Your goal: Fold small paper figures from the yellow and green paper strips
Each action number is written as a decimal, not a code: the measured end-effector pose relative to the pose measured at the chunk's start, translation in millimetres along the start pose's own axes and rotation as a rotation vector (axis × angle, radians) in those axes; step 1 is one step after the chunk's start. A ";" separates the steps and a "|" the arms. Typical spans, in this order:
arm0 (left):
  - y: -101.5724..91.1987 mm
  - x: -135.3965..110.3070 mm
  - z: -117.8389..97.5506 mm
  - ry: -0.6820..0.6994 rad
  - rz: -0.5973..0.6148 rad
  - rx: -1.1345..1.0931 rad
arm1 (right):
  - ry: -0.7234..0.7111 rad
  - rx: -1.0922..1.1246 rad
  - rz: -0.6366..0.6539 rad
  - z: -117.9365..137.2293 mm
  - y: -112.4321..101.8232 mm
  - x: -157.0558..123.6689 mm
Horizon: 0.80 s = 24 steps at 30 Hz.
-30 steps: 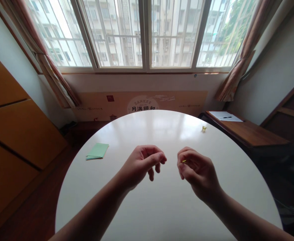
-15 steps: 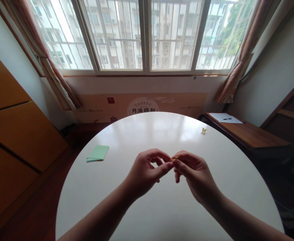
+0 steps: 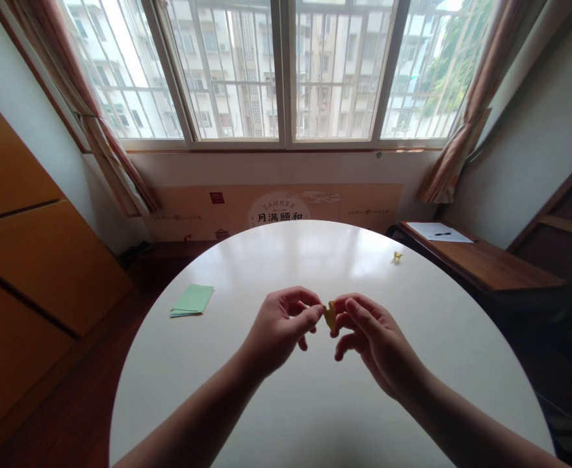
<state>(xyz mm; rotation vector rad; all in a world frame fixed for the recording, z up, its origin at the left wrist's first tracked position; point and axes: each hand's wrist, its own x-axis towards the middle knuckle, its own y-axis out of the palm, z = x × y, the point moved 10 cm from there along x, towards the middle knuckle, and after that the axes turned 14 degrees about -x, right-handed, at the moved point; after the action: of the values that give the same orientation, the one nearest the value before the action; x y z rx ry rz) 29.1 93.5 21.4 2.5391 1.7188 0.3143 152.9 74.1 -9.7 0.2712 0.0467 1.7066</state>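
A small yellow piece of what looks like folded paper [image 3: 330,318] is held upright above the table, between my two hands. My left hand [image 3: 286,328] pinches its left edge between thumb and forefinger, the other fingers curled below. On its right side, fingertips of my right hand [image 3: 374,331] touch the piece, while that thumb is lifted off it and the fingers are spread. Which exact shape the piece has is too small to tell.
The round white table [image 3: 286,416] lies under my hands. Green paper sheets [image 3: 193,300] are stacked at its left. Near the far right edge stands a small yellow folded figure [image 3: 397,257]. Beyond, a wooden side table [image 3: 500,266] carries a white sheet [image 3: 427,231] and a pen [image 3: 444,234].
The yellow piece has turned, so more of its face shows. My right thumb has come off it and the right fingers have opened out. My left hand has shifted slightly left, still pinching.
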 end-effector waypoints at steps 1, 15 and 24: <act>-2.2 0.6 0.8 -0.007 -0.012 -0.010 | -0.002 -0.011 -0.004 0.3 -0.6 0.3; 2.6 0.0 -12.2 0.109 0.055 0.252 | -0.183 -0.352 -0.048 11.2 -6.9 1.6; 6.4 -1.7 -20.3 0.240 0.082 0.388 | -0.276 -0.578 -0.080 24.4 -4.5 -2.7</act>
<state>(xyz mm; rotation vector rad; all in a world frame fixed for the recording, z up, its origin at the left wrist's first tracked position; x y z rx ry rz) 30.3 88.1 42.1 2.9581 1.9247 0.3301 162.7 69.1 12.7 0.0664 -0.6214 1.5168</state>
